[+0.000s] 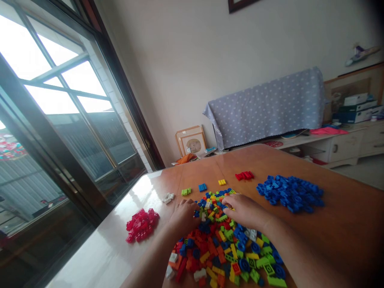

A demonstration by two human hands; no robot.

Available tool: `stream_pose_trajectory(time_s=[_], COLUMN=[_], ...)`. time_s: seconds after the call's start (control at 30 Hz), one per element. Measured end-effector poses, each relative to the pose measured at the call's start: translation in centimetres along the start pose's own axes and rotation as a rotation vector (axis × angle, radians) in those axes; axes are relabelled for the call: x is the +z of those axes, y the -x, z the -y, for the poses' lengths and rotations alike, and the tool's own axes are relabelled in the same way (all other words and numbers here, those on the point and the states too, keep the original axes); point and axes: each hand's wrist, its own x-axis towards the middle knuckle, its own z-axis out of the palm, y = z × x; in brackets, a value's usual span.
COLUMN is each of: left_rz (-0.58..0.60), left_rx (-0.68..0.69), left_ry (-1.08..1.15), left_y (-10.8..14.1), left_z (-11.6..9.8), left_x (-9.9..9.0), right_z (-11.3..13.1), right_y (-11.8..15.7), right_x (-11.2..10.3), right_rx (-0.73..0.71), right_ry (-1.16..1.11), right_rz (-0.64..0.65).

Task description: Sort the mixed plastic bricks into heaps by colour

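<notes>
A large mixed pile of toy bricks in red, orange, yellow, green, blue and white lies between my forearms. My left hand rests at the pile's upper left edge, fingers bent toward the bricks; whether it holds one is hidden. At the pile's upper right, my right hand reaches in with thumb and fingers apart, touching or just above the bricks. Beyond the hands sit small groups: white pieces, green bricks, blue bricks, yellow bricks and red bricks.
A heap of blue pieces is on the right of the brown table, and a heap of pinkish-red pieces on the left. Behind stand a cloth-covered object and a low cabinet. Glass doors are at left.
</notes>
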Motion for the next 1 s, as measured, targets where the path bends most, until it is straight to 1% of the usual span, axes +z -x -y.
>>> stream_pose_trajectory(time_s=[0.2, 0.3, 0.57, 0.77, 0.87, 0.93, 1.0], left_rz=[-0.02, -0.044, -0.119, -0.154, -0.192, -0.224, -0.248], left_rx=[-0.018, -0.012, -0.027, -0.037, -0.053, -0.086, -0.16], left_ry=[0.011, 0.028, 0.031, 0.021, 0.06, 0.113, 0.169], left_y=[0.2, 0.1, -0.4, -0.3, -0.2, -0.4, -0.8], left_z=[-0.7, -0.7, 0.2, 0.0, 0.8, 2.1, 3.9], left_x=[-0.2, 0.2, 1.7, 1.7, 1.5, 1.4, 1.5], right_z=[0.0, 0.1, -0.1, -0.4, -0.5, -0.6, -0.6], right_y=[0.0, 0.1, 0.1, 0.1, 0.1, 0.2, 0.1], right_x=[0.1, 0.0, 0.1, 0.2, 0.2, 0.2, 0.2], right_rx=[-0.007, -0.003, 0.001, 0.003, 0.005, 0.006, 0.005], right_ry=[-0.013, -0.007, -0.018, 0.001, -0.009, -0.021, -0.026], right_rz=[-0.017, -0.009, -0.013, -0.001, 0.014, 0.011, 0.005])
